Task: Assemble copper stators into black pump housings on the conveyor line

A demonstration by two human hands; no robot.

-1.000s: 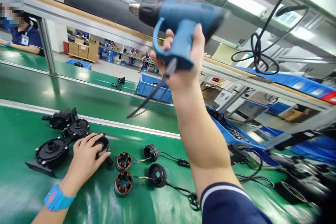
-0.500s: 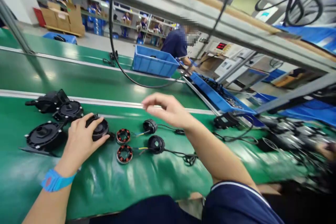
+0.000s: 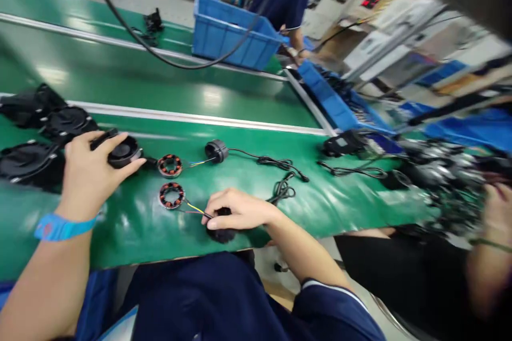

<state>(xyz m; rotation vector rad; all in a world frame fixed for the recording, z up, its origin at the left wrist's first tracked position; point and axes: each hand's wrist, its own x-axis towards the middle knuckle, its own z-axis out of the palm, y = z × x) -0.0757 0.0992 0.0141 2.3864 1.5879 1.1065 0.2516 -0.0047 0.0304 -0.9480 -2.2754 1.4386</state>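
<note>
My left hand, with a blue band at the wrist, is closed around a black round motor housing resting on the green bench. To its right lie two ring-shaped stators with copper-coloured windings. Thin coloured wires run from the nearer stator to a black round end cap by the bench's front edge. Over that cap my right hand is closed, thumb and fingers on its sides, covering part of it. The farther stator is wired to a second black end cap, which has a black cable.
Several black pump-like housings stand at the left. Beyond the bench are a blue crate and a long blue bin of parts. A hanging cable crosses the view. At right, a co-worker's hand is beside blurred metal parts.
My right hand has come down from the air onto the nearer end cap, which now sits closer to the bench's front edge. My left hand keeps the housing. The camera view has shifted.
</note>
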